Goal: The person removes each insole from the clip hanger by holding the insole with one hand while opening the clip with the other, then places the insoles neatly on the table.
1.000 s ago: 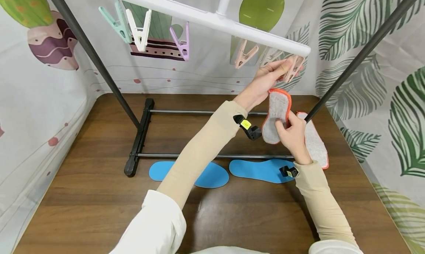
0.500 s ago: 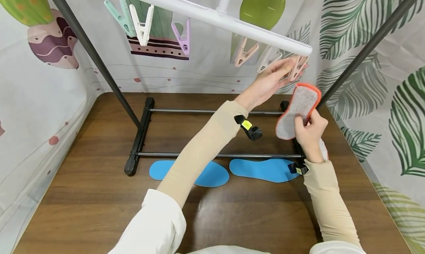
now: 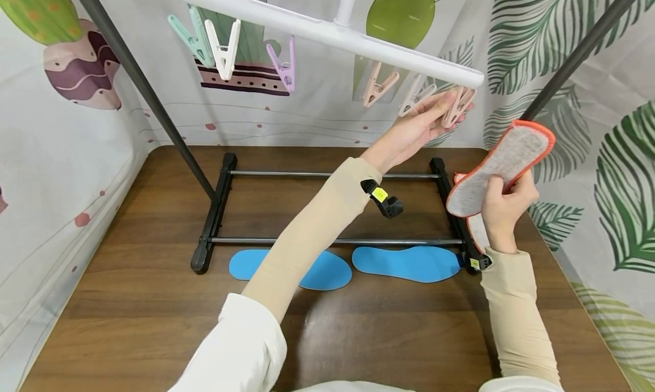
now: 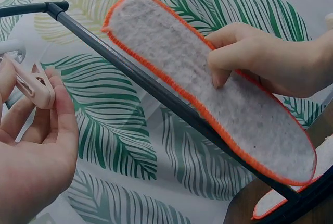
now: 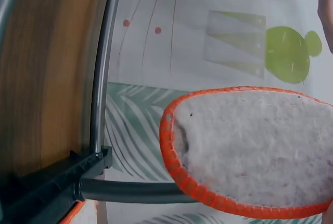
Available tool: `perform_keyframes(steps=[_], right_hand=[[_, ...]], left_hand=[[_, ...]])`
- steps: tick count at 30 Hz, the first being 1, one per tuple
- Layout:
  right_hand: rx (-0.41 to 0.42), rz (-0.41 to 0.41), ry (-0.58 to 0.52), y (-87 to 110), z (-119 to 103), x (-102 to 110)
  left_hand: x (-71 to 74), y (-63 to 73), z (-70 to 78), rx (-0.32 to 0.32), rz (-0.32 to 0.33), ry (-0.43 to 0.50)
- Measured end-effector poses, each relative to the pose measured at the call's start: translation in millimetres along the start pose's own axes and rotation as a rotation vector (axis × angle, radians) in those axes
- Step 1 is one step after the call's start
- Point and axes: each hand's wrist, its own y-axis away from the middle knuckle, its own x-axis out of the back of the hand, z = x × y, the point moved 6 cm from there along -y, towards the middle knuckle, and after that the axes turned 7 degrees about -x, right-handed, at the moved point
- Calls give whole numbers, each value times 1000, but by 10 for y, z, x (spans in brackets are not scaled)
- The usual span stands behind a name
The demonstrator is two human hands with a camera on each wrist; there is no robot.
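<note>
My left hand [image 3: 409,131] pinches a pale pink clothespin [image 3: 457,107] at the right end of the white hanger bar [image 3: 404,52]. The same clothespin [image 4: 40,91] sits between thumb and fingers in the left wrist view. A grey felt insole with orange stitched edging [image 3: 504,165] is gripped at its side by my right hand [image 3: 508,209], thumb on the near face. It leans to the right, apart from the clothespin, in front of the dark rack post [image 3: 573,59]. In the right wrist view, one rounded end of the insole [image 5: 255,156] shows.
Another orange-edged insole [image 3: 477,232] lies on the table, partly hidden behind the right hand. Two blue insoles [image 3: 406,263] lie before the rack's front rail [image 3: 394,242]. Several more clothespins, including a purple one [image 3: 284,67], hang along the bar.
My right hand has carried the grey insole rightward, away from the left hand, and the insole has tilted further to the right. The left hand stays at the clothespin.
</note>
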Motion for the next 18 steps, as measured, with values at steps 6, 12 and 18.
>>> perform_keyframes(steps=[6, 12, 18], right_hand=[[-13, 89, 13, -41, 32, 121], [-37, 157, 7, -28, -42, 195], [-40, 169, -53, -68, -104, 259]], left_hand=[[-8, 6, -6, -6, -10, -13], [-6, 12, 10, -22, -31, -3], [-18, 26, 29, -49, -81, 11]])
